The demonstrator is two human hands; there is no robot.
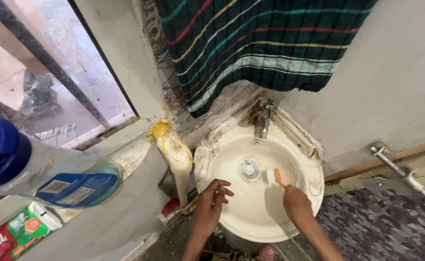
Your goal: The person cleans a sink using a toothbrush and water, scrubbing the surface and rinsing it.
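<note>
An orange-handled brush (273,178) with white bristles lies against the inside of the cream corner basin (251,217), just beside the drain (250,168). The right hand (296,203) has its grip pressed together around the brush handle. The left hand (211,200) rests on the basin's near rim, fingers loosely spread, pinching nothing. A stained tap (262,121) stands above; a striped towel (260,43) hangs behind.
</note>
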